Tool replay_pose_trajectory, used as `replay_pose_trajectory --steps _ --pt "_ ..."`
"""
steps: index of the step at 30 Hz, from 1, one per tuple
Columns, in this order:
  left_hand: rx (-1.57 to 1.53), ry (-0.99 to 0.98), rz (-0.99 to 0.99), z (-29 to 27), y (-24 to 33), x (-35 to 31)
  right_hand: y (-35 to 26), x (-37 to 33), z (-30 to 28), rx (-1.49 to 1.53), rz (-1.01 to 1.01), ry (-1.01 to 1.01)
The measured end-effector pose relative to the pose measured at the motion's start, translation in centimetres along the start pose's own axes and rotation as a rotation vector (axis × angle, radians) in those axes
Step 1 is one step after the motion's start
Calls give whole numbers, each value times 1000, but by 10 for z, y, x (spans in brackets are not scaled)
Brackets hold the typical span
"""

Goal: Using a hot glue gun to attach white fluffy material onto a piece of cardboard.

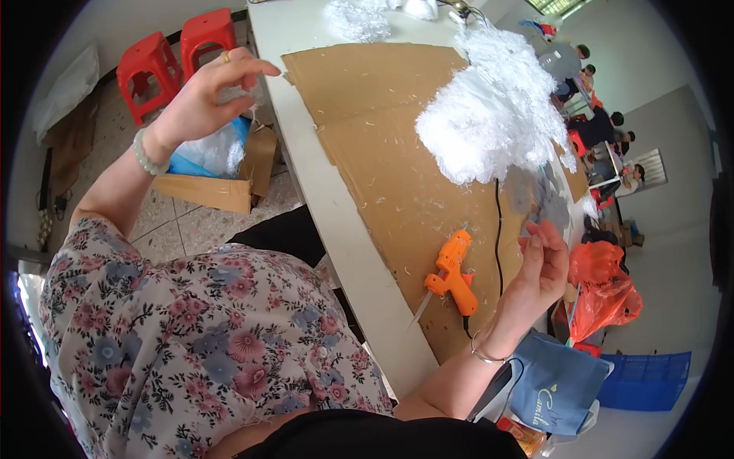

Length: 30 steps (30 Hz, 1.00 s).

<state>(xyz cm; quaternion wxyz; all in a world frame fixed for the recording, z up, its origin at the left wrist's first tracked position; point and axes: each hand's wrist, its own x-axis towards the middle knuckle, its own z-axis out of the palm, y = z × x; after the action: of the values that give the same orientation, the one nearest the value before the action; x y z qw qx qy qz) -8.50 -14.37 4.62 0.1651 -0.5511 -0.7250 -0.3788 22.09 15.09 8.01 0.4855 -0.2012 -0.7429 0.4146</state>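
My left hand (205, 92) is raised over an open cardboard box (229, 187) that holds white feathers in a blue bag. Its fingertips pinch a small wisp of white feather (232, 95). My right hand (543, 264) is at the table's far side and grips the lower edge of a large fluffy white feathered piece (493, 115) with a grey backing (535, 199). An orange glue gun (453, 277) lies on the brown cardboard sheet (382, 145) just left of my right hand, its black cable (498, 229) running past the feathered piece.
The cardboard covers a white table (321, 191). Two red stools (176, 53) stand on the floor beyond the box. Orange plastic bags (604, 291) and a blue cloth bag (554, 382) sit near my right arm. Other people sit at the back right (596, 115).
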Motion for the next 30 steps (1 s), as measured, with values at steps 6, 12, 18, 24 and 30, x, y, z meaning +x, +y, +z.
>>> replay_pose_trajectory --steps 6,12,18,24,30 --pt "-560 108 -153 4 -10 25 -15 -9 3 -39 -88 47" --pt "-1071 -156 -245 16 -14 66 -27 -9 3 -70 -92 58" --pt "-1034 -140 -379 38 -17 81 -32 -13 7 -116 -84 58" --pt "-1083 -201 -319 57 16 72 -34 -26 25 -187 -15 -135" --pt "-932 -354 -151 40 19 50 -21 -28 30 -161 -69 -186"
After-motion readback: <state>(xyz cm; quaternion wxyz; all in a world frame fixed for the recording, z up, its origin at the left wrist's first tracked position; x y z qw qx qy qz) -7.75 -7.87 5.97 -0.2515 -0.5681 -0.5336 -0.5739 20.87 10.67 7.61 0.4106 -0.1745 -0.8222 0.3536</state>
